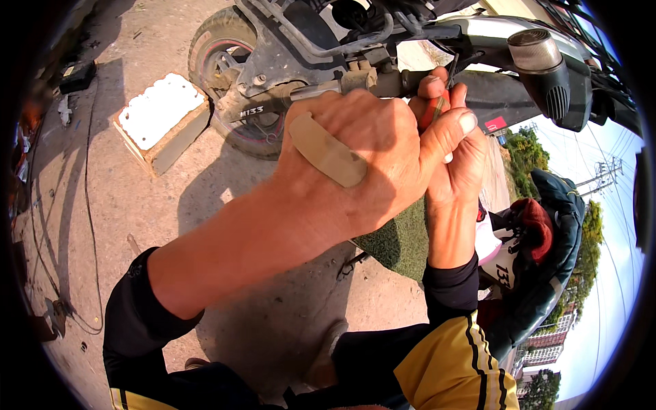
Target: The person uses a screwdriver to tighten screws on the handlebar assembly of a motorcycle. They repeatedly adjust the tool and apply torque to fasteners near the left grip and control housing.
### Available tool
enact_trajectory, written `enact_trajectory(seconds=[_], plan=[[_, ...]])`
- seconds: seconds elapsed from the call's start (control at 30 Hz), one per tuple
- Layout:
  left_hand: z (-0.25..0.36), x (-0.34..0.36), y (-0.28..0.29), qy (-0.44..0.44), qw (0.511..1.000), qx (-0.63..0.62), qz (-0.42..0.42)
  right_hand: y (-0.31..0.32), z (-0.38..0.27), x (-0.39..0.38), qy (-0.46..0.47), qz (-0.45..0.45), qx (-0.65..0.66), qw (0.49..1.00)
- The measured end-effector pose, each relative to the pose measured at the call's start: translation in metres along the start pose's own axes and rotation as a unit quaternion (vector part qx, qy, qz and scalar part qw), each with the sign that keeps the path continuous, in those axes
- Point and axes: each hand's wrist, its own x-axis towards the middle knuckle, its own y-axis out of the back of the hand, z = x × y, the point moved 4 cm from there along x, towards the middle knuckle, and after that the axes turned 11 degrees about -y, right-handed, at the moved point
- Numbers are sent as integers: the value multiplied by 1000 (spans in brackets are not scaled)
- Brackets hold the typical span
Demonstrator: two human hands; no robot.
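Clearly, both of my hands are together, meeting at one small red tool [432,113] on the near side of a parked two-wheeler [294,41]. My left forearm slants in from the near left, and my left hand [372,147] is palm down, fingers curled under and thumb reaching right across the tool. My right forearm stands more upright from the near right; my right hand [465,160] has its inner side turned toward me, fingers bent and closed around the red part.

I count one bandage [326,149] on the back of my left hand, one wheel [215,48] at the far left, one round lamp [536,51] at the far right, and one white-topped block [164,116] on the ground [253,294] at left. One red cloth [533,229] and one dark green covering [567,198] are at right.

My left fingertips are hidden beneath my own knuckles, so I cannot tell what they close on. Most of the tool is covered; a thin metal piece [452,68] rises beyond it, and whether the two join is unclear. The two-wheeler is cut off at the far edge, and my left hand hides part of its wheel side.
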Motion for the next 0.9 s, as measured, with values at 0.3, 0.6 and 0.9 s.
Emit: enact_trajectory(seconds=[0.3,0.6,0.9], plan=[[-41,16,-21,225,858,-448,110,2,9,3,-14,124,-57,991],[-63,28,-62,292,657,-667,195,-11,16,-14,53,220,-194,955],[-71,46,-83,265,587,-732,223,-21,2,-27,48,215,-200,955]])
